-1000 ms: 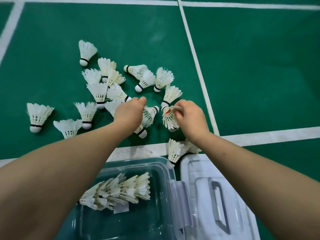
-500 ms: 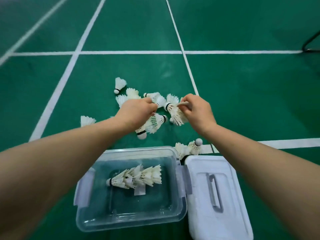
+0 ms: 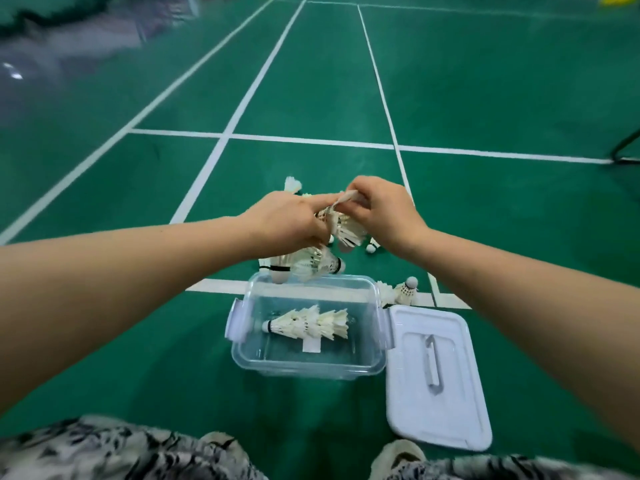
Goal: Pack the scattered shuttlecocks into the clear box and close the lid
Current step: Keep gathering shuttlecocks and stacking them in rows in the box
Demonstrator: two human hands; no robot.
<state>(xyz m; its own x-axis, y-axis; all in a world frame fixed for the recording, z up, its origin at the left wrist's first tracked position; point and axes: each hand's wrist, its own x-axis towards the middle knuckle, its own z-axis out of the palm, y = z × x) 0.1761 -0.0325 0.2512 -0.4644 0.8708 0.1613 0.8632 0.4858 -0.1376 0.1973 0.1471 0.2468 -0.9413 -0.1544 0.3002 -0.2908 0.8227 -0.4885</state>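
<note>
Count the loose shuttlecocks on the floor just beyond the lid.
2 shuttlecocks: one with its cork showing, one just left of it beside the clear box. More may hide behind the left hand and right hand.

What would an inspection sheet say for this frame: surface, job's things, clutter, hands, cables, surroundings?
Surface: green court floor with white lines.
Job's things: clear box open, a nested row of shuttlecocks lying inside; white lid on the floor to its right, handle up; loose shuttlecocks on the floor beyond box and lid.
Clutter: white slip under the row, in the box.
Hands: left hand grips a lower bunch; right hand pinches an upper shuttlecock.
Cables: nothing seen.
Surroundings: dark frame at the right edge; the person's patterned trousers and a shoe at the bottom.
</note>
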